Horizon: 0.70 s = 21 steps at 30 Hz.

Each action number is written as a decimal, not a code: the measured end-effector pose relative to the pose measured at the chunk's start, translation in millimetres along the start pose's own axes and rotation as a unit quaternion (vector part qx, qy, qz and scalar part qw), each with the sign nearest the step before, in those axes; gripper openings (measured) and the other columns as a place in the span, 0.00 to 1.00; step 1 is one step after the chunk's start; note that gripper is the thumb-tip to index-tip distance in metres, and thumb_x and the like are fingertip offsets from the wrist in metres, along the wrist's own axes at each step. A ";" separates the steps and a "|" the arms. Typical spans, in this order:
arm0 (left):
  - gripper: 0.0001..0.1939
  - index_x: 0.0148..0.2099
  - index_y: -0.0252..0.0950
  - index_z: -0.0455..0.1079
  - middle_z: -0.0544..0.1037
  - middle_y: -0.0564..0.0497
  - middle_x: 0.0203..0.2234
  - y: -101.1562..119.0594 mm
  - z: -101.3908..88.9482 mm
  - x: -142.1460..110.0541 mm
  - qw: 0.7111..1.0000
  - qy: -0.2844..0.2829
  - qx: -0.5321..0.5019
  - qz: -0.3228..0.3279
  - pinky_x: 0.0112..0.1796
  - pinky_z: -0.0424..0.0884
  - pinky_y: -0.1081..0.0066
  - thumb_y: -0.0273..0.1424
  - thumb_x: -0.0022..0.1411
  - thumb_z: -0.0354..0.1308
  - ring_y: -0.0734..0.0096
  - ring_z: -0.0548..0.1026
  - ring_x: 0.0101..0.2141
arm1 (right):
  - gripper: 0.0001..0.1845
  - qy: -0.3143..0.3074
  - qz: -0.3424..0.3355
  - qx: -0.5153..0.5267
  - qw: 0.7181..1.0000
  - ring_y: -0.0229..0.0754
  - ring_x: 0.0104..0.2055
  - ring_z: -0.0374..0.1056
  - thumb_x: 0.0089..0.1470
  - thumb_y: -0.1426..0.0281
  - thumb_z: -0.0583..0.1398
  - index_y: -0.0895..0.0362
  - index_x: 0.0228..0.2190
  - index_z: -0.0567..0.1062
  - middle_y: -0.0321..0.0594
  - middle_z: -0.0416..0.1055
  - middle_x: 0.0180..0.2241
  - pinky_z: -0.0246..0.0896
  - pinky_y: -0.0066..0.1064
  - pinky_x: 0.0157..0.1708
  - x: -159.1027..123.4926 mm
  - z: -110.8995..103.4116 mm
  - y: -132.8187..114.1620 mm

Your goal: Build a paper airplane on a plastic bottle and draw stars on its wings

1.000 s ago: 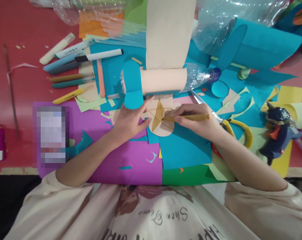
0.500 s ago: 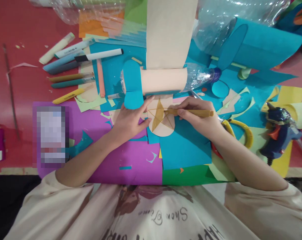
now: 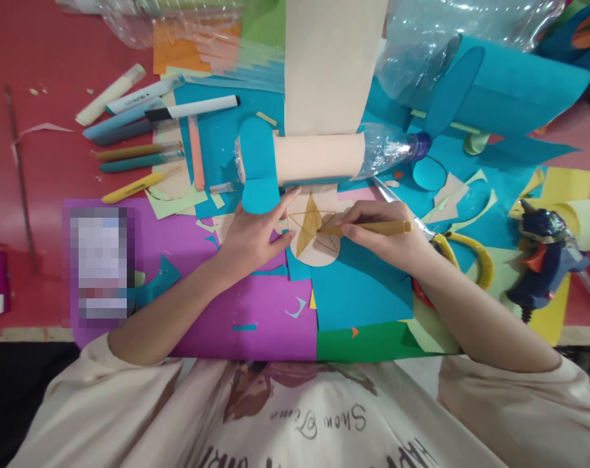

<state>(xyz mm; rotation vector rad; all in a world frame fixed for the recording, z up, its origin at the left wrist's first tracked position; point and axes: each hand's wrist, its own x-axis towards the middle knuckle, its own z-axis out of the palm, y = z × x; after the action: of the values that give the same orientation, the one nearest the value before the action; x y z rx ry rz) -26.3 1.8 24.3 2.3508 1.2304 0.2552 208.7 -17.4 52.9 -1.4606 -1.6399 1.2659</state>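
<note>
A brownish-yellow marker [image 3: 385, 227] is pinched in my right hand [image 3: 380, 231], its tip touching a star drawn on a cream paper piece [image 3: 307, 253] with a rounded lower end. Part of the star is coloured in; other parts show only outlines. My left hand [image 3: 255, 237] lies with fingers spread at the left edge of this piece, thumb and index fingertip on or beside it. Just above is a plastic bottle [image 3: 385, 153] on its side, wrapped in cream paper, with a purple cap and blue paper pieces [image 3: 258, 153] at its left end.
Several markers [image 3: 138, 153] lie at the left, above a blurred phone-like object [image 3: 102, 263]. Yellow-handled scissors [image 3: 480, 260] and a glue gun [image 3: 543, 260] rest at the right. Paper scraps cover the blue [image 3: 367, 292] and purple sheets [image 3: 216, 325]. Clear plastic [image 3: 470, 26] lies at the back.
My right hand has shifted slightly downward with the marker, whose tip moved down and a little left on the star. The left hand has stayed in place.
</note>
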 end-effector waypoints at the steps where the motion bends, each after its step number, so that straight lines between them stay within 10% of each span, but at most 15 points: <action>1: 0.30 0.68 0.39 0.55 0.75 0.50 0.39 -0.1 -0.1 0.0 1.000 -0.001 0.001 -0.001 0.44 0.66 0.65 0.33 0.64 0.52 0.63 0.73 0.39 | 0.08 0.000 0.001 -0.001 1.000 0.34 0.21 0.59 0.46 0.66 0.60 0.57 0.20 0.74 0.37 0.72 0.22 0.51 0.27 0.20 0.1 -0.2 0.3; 21: 0.30 0.67 0.40 0.55 0.76 0.50 0.39 0.8 -0.8 0.3 1.000 -0.005 0.008 -0.007 0.44 0.66 0.65 0.34 0.64 0.53 0.63 0.73 0.39 | 0.08 0.032 0.002 -0.032 0.999 0.36 0.24 0.61 0.48 0.69 0.60 0.56 0.20 0.71 0.35 0.68 0.21 0.55 0.30 0.24 -1.5 -1.2 6.0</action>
<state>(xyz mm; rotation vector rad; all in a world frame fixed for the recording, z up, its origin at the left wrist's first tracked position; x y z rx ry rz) -25.9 1.9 25.3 2.3535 1.2495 0.2287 212.5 -18.8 48.1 -1.5272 -1.6492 1.1671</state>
